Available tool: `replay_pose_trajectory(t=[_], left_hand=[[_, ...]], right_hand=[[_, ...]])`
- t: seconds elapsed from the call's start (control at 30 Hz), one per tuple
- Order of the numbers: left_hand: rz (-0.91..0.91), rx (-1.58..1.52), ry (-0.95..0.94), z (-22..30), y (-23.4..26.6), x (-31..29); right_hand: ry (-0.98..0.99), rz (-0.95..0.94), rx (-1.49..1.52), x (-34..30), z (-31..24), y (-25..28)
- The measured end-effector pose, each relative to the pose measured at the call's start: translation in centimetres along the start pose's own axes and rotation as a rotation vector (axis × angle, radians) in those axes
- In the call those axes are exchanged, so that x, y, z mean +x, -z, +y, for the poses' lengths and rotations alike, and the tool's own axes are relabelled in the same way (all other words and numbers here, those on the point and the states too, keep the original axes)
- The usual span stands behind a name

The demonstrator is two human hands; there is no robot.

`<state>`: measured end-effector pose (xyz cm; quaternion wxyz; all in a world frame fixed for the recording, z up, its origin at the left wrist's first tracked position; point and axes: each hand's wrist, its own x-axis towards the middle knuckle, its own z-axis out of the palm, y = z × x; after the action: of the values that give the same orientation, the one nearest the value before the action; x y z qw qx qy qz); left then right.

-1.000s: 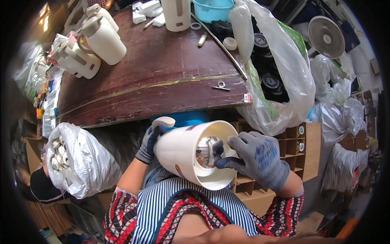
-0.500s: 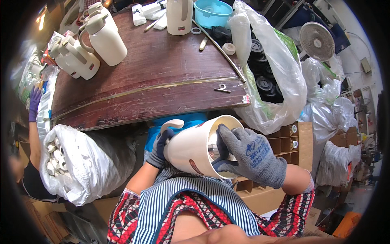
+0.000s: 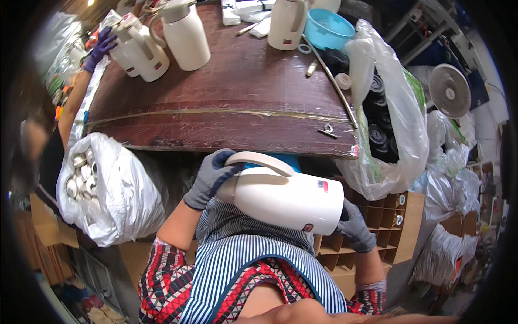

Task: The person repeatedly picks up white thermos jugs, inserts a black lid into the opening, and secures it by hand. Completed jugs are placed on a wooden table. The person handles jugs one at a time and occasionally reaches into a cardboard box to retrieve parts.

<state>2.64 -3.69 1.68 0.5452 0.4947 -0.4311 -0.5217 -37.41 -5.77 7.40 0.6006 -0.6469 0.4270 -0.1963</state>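
Note:
Across my lap lies a cream thermos jug [image 3: 286, 201] on its side, its curved handle upward and its base to the right. My left hand [image 3: 213, 175], in a grey knit glove with a dark palm, is closed round the jug's top end beside the handle. At the base end, my gloved right hand [image 3: 356, 229] holds the rim; its fingertips are hidden behind or inside the base. A striped apron [image 3: 259, 245] lies under the jug.
On the dark wooden table [image 3: 226, 121] stand several cream jugs [image 3: 186, 40], a blue basin [image 3: 329, 29] and a metal rod [image 3: 334, 86]. Plastic bags of parts [image 3: 116, 189] flank it. Below right sits a divided carton [image 3: 407, 227]. A co-worker's purple-gloved hand [image 3: 100, 48] touches the left jugs.
The jug has turned so its base faces right and its handle up; its open bottom no longer shows. My right hand has moved lower. The co-worker's hand has risen to the jugs.

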Motion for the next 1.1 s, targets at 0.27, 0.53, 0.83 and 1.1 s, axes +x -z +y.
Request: replay_pose_trajectory(t=[0.27,0.53,0.83,1.1], left_hand=[[-0.078,0.491,0.048,1.1,-4.6,1.1],[-0.031,0.38,0.104,-0.7,-4.4,2.3],[-0.116,0.511,0.155,1.4,-5.6,3.1],[-0.146,0.469,0.237,1.6,-5.0,2.2]], right_hand=[[-0.176,0.012,0.4,0.9,11.7,-1.0],[-0.025,0.192,0.375,-0.4,14.4,-2.4],[-0.156,0.001,0.256,0.0,15.4,-1.4],[-0.136,-0.072,0.145,-2.1,15.9,-2.0]])
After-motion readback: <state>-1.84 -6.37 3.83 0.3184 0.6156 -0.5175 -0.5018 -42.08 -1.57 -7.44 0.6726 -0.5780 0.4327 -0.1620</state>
